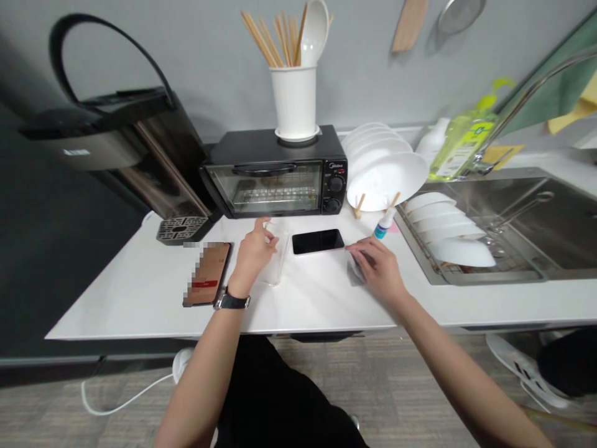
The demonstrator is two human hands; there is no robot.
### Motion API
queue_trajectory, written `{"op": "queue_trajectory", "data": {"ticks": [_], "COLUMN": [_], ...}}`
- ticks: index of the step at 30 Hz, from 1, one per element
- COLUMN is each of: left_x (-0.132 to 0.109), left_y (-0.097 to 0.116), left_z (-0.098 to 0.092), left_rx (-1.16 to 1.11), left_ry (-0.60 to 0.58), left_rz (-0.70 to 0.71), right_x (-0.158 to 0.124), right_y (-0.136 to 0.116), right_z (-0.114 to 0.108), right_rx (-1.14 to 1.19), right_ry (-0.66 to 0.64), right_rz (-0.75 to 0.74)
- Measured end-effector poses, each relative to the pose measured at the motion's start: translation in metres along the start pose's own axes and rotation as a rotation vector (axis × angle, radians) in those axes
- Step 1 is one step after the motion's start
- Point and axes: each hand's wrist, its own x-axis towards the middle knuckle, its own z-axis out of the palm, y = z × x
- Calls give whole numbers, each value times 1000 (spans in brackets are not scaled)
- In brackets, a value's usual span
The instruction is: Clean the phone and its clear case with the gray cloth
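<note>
A black phone (318, 241) lies screen up on the white counter (140, 292), in front of the toaster oven. My left hand (255, 249), with a watch on its wrist, is closed on a clear phone case (276, 261) just left of the phone. My right hand (377, 266) rests to the right of the phone, its fingers pressed on a small grey cloth (355, 271). A small white bottle with a blue label (384, 224) stands just beyond that hand.
A black toaster oven (277, 177) carries a white utensil holder (295, 102). A brown box (208, 272) lies at the left, near a coffee machine (140, 155). White plates (382, 168) stand in a rack; bowls (443, 224) sit in the sink (536, 211). Another person's shoe (517, 364) shows lower right.
</note>
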Motion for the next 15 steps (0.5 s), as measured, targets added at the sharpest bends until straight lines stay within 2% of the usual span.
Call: {"op": "queue_trajectory", "data": {"ticks": [4, 9, 11, 15], "left_x": [4, 0, 0, 8], "left_y": [-4, 7, 12, 19], "left_z": [11, 25, 31, 47], "left_rx": [309, 499, 470, 396], "left_ry": [46, 132, 63, -254], "left_rz": [11, 143, 264, 531], "right_x": [-8, -11, -10, -10], "right_y": [1, 2, 1, 0], "right_z": [12, 16, 18, 21], "right_rx": [-14, -55, -51, -22], "right_ry": [-153, -185, -200, -208], "right_rz": [-71, -52, -47, -54]}}
